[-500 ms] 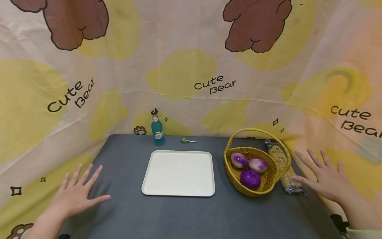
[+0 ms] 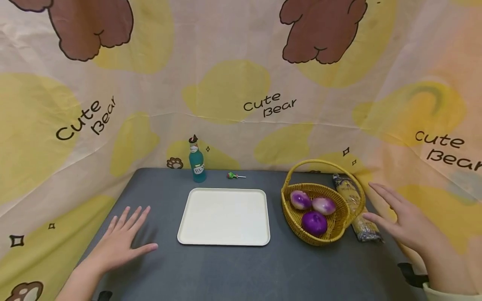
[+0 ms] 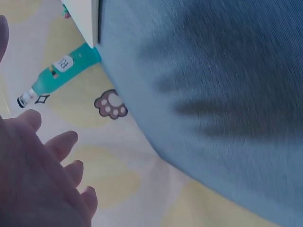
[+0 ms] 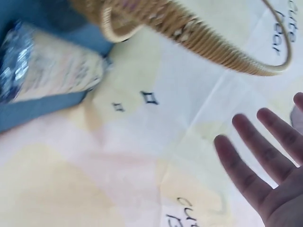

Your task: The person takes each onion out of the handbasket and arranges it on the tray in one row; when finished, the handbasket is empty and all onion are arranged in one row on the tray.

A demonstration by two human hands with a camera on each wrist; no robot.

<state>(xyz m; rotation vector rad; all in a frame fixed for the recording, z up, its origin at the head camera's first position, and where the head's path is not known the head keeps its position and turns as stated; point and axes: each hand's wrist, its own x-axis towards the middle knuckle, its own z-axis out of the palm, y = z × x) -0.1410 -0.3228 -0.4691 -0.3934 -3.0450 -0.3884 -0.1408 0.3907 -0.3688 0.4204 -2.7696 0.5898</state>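
My left hand point(image 2: 121, 246) hovers over the table's left side with fingers spread, holding nothing. To its right lies a white rectangular tray point(image 2: 224, 217), bare on top. My right hand point(image 2: 408, 223) is raised at the right edge, fingers extended and nothing in it. Nearest to it are a yellow wicker basket point(image 2: 288, 215) with a tall handle and a clear packet point(image 2: 363, 228) of pale yellow contents, partly hidden behind the basket. Inside the basket sit three purple onion-like vegetables point(image 2: 314, 223). The right wrist view shows the packet point(image 4: 57, 66) and the basket handle point(image 4: 222, 56) beyond my fingers.
Behind the tray a teal bottle point(image 2: 197, 165) with a dark top stands upright. Beside it lies a small green and red lollipop point(image 2: 232, 175) with a white stick. A printed cloth point(image 2: 222, 138) hangs around the back and sides of the dark grey table point(image 2: 233, 271).
My left hand has moved right, further over the table. The right hand has shifted slightly left toward the basket and turned, its fingers closer together. The objects have stayed put.
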